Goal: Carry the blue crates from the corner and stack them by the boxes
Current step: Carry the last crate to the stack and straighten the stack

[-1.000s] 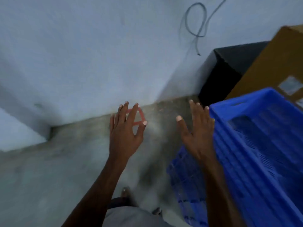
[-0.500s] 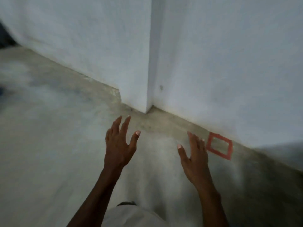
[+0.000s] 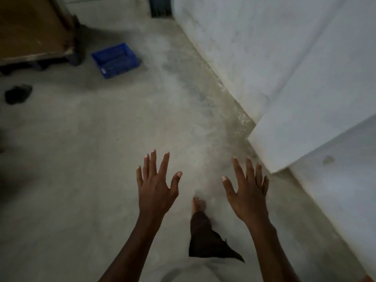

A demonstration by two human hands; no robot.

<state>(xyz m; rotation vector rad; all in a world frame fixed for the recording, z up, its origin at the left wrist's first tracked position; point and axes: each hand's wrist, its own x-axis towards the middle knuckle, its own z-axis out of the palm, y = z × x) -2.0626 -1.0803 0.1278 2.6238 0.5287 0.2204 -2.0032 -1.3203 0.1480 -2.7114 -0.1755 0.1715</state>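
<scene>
crate (image 3: 116, 60), blue and slotted, sits on the bare concrete floor (image 3: 81, 159) in the far left part of the view, open side up. its long axis runs from near left to far right, roughly in line with the foot of the wall, and one short end faces back toward the person. its slots and rim are smeared by blur, and whether it is one crate or several nested cannot be told. just beside its far left corner stands a brown desk (image 3: 30, 27) on dark legs, cut off by the top and left edges of the view. a small dark thing (image 3: 18, 93) lies on the floor to the left, well apart from the crate; what it is cannot be made out.

left hand (image 3: 155, 191) and right hand (image 3: 247, 197) hover side by side above the floor, well short of the crate, backs up, fingers straight and spread; each grip is released and carries nothing. between them a bare foot (image 3: 198, 205) shows under a dark trouser leg.

white wall (image 3: 284, 58) runs along the right and juts out in a corner near the right hand. open floor lies between the hands and the crate.
</scene>
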